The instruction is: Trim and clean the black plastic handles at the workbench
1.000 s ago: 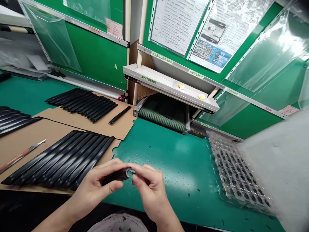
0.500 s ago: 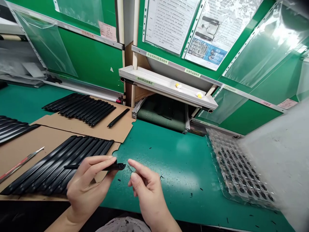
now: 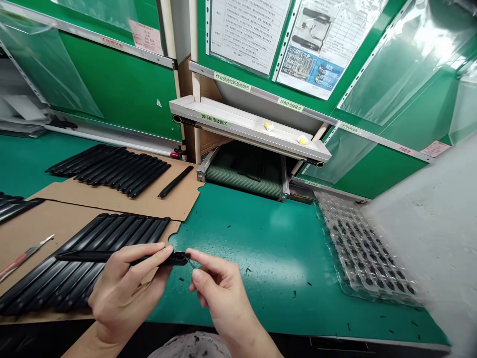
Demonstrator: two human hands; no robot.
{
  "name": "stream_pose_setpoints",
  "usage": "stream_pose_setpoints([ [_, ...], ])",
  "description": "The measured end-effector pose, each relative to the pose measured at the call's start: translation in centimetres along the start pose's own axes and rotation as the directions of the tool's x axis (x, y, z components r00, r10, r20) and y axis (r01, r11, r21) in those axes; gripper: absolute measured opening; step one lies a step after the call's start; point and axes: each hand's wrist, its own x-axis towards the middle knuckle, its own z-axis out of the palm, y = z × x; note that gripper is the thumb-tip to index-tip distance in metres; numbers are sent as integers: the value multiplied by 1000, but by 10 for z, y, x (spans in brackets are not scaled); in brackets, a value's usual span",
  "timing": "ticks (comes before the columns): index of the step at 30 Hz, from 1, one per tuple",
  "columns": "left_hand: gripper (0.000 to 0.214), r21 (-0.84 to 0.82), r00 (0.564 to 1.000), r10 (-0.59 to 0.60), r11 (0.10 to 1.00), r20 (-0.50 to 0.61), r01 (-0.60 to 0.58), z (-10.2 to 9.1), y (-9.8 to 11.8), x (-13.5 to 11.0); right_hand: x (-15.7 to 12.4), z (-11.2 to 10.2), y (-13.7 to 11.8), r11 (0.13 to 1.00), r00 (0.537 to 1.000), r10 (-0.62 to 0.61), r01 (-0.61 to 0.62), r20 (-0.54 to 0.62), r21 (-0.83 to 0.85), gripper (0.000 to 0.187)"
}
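My left hand (image 3: 124,288) is closed around a long thin black strip (image 3: 80,256), held level above the near row of black strips (image 3: 93,248) on brown cardboard (image 3: 30,226). The strip's right end lies at my fingertips. My right hand (image 3: 216,286) pinches at that end with thumb and forefinger; a tiny part may be between them, too small to name. Both hands hover over the front edge of the green bench mat (image 3: 268,248).
A second row of black strips (image 3: 108,166) lies on cardboard farther back, with one loose strip (image 3: 175,181) beside it. A clear blister tray (image 3: 361,248) of small parts sits at right. A small conveyor (image 3: 244,179) runs under a white shelf (image 3: 246,127). A thin blade tool (image 3: 24,256) lies at left.
My left hand has drawn the black strip out level to the left, so more of its length shows. The right hand stays pinched at the strip's end. The camera view has shifted.
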Motion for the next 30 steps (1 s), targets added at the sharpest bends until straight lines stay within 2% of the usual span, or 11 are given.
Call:
stream_pose_setpoints([
  [4,79,-21,999,-13,1000,41,13,-1,2,7,-1,0,-1,998,999,-45,45,-15,-39,47],
  [9,73,32,997,77,997,-15,-77,2,-4,8,-4,3,-6,998,999,28,-30,40,53,61],
  [13,60,54,999,29,998,21,-30,0,-6,2,-3,3,-9,998,999,30,-31,39,46,60],
  [20,57,-35,995,-53,998,89,56,-1,0,6,-4,-2,-6,994,998,-65,63,-15,-86,41],
  [24,53,-99,983,-105,988,152,121,-1,2,13,-8,-2,-7,940,978,-198,171,-64,-294,34],
  [27,50,-203,951,-185,950,247,238,-1,2,16,-4,-6,-8,836,949,-306,230,-74,-498,33],
  [30,44,-322,875,-274,851,400,414,-1,2,19,3,-14,-8,772,905,-406,265,-128,-578,37],
])
